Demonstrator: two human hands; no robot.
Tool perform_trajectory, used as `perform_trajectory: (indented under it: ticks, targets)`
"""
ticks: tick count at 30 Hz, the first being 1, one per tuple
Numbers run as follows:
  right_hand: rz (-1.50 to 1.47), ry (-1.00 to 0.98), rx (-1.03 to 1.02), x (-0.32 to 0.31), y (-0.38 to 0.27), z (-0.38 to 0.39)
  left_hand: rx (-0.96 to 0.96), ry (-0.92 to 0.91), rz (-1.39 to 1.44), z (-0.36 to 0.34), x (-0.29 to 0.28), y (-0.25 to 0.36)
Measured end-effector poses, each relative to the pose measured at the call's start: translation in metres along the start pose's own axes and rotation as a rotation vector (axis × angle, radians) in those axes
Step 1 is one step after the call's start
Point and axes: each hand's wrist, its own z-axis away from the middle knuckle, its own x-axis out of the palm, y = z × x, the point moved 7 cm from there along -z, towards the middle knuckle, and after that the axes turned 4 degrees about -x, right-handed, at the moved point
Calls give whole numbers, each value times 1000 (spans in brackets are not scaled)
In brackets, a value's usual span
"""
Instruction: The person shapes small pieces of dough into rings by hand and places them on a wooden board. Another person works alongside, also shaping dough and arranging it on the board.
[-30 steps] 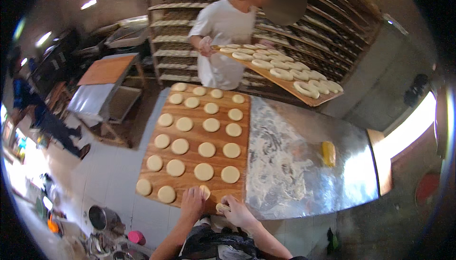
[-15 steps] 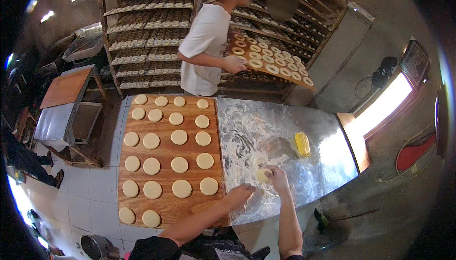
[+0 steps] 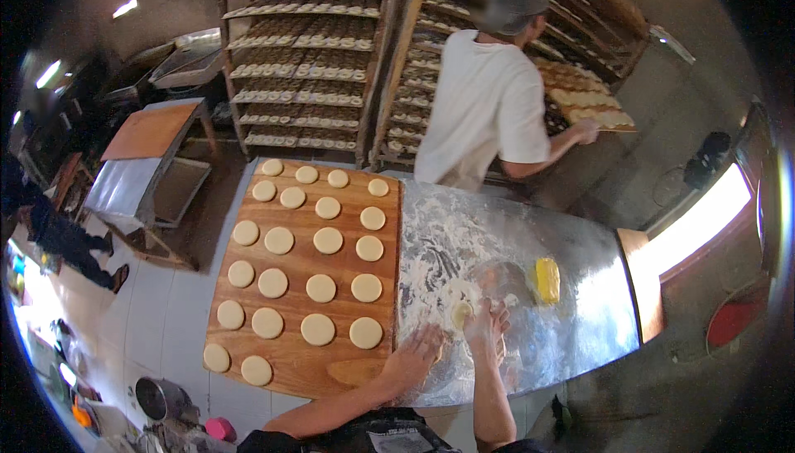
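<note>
My left hand [image 3: 418, 352], fingers out and apart, is low over the floured part of the metal worktop [image 3: 580, 329], beside the wooden board [image 3: 302, 349]. My right hand [image 3: 486, 333], slightly blurred, has its fingers loosely apart by a pale, flour-dusted dough disc [image 3: 461, 315] on the metal. Rows of pale dough discs [image 3: 319, 287] lie on the board to the left. A yellow block-shaped package [image 3: 546, 279] sits right of my hands.
Across the worktop a co-worker [image 3: 472, 105] in white holds a dough-laden board [image 3: 592, 101] at wooden racks [image 3: 302, 26]. A side table [image 3: 120, 196] and another person's legs [image 3: 66, 238] are at left. Pots [image 3: 161, 399] stand below left; a window [image 3: 696, 213] is at right.
My hands have moved rightward from the board onto the floured metal; my right hand has released its hold on the disc. The co-worker has turned away and shifted right with the loaded board.
</note>
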Motion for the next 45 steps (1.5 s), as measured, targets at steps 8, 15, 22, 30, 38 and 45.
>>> perform_trajectory:
  ticks: [8,15,22,30,38,45]
  targets:
    - [-82,-108,-354,18,-44,41,-194,165,226,30,-74,-23]
    - [-215,-70,-795,10,-188,98,-937,360,-451,102,-138,-135]
    - [-498,-418,-977,32,-210,105,-961,124,-44,100,-105,-143]
    - [-698,-322,-399,-26,-25,-36,-431,286,390,-16,-105,-62]
    - [-241,23,-296,-23,71,-60,-438,-36,-26,-85,-19,-22]
    - [-519,-416,-367,16,68,-52,-477,0,90,-84,-10,-1]
